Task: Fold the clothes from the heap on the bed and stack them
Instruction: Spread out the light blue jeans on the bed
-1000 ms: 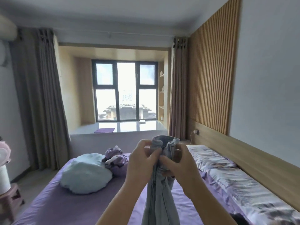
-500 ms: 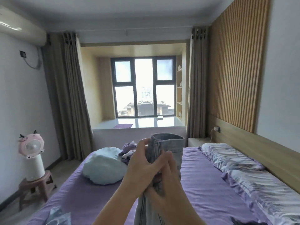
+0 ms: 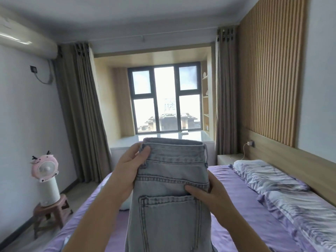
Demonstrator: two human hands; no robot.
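Room: bedroom with a bay window [image 3: 164, 99] at the far end, grey curtains [image 3: 80, 110] on both sides, and a slatted wood panel [image 3: 272, 66] on the right wall.
Jeans: pale, washed-out blue jeans [image 3: 171, 193] are held up in mid-air over the bed, waistband on top, legs hanging down out of view.
Look of the denim: a back pocket with double stitching faces the camera; a belt loop sticks out at the right end of the waistband; the seams show darker than the cloth.
Left hand: left hand [image 3: 127, 173] grips the left side just under the waistband, thumb pressed on the front, fingers wrapped behind.
Right hand: right hand [image 3: 209, 195] pinches the right edge lower down, thumb flat on the fabric above the pocket.
Bed: purple sheet [image 3: 241, 211] spreads below the jeans.
Pillows: two patterned pillows [image 3: 269, 179] lie along the wooden headboard on the right.
Left side: a pink fan [image 3: 44, 168] stands on a small stool [image 3: 49, 211] by the wall.
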